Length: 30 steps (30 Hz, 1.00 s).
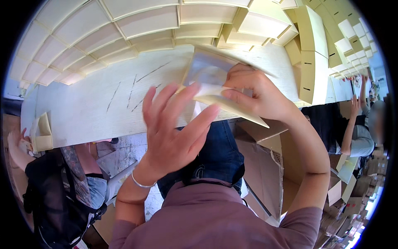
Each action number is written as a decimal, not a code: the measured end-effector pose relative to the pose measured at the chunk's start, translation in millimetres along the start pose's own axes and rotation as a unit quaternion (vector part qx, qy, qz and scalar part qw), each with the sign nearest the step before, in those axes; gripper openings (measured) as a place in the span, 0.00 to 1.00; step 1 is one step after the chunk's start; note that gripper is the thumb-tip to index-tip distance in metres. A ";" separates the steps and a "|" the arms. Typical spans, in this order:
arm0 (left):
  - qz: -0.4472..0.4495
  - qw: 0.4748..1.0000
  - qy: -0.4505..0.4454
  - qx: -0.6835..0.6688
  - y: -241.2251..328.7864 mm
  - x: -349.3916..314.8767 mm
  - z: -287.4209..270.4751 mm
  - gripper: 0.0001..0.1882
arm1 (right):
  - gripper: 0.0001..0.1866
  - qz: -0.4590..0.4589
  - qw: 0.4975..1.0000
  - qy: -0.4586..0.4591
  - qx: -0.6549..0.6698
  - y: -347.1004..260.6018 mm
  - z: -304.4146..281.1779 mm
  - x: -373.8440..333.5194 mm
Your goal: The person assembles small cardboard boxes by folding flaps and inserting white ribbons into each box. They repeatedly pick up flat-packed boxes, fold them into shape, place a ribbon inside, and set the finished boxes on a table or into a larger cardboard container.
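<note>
A pale yellow paper box (238, 111), open and with a whitish, partly see-through panel, is tilted at the table's front edge before me. My right hand (259, 89) pinches it at its right side, thumb against the inner edge and fingers curled. My left hand (174, 128) is spread on the box's near left side, fingers apart and slightly blurred. Whether its fingertips touch the box I cannot tell. A silvery bangle is on my left wrist.
Stacked pale yellow boxes (143, 20) line the far side of the white table (83, 108), with more boxes (313, 74) at the right. An open cardboard carton (261, 174) stands below. Other people work at left, near a small box (42, 135), and at right.
</note>
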<state>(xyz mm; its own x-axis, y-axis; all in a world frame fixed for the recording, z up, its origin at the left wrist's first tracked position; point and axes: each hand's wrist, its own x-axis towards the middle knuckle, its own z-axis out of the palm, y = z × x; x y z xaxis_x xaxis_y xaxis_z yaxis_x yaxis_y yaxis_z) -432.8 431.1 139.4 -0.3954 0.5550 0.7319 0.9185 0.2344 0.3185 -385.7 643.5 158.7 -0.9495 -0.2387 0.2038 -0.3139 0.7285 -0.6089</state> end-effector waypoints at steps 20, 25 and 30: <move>-0.031 0.994 -0.087 -0.051 -69.0 -15.0 -22.3 0.07 | 0.16 0.300 0.858 -0.081 0.410 -4.6 27.9 24.7; -0.055 0.995 -0.066 -0.055 -71.4 -24.2 -23.8 0.04 | 0.09 0.130 0.962 0.026 0.239 1.3 59.8 26.7; -0.067 0.995 -0.065 -0.045 -76.0 -34.3 -26.1 0.03 | 0.10 -0.156 0.960 0.231 -0.003 22.4 81.0 22.5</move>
<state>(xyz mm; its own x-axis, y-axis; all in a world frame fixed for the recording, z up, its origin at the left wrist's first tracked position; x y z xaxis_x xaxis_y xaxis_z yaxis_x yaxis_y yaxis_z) -489.2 373.4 105.8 -0.5040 0.6239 0.5972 0.8516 0.2438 0.4640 -414.4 602.4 87.6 -0.7065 -0.1363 0.6944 -0.5805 0.6728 -0.4586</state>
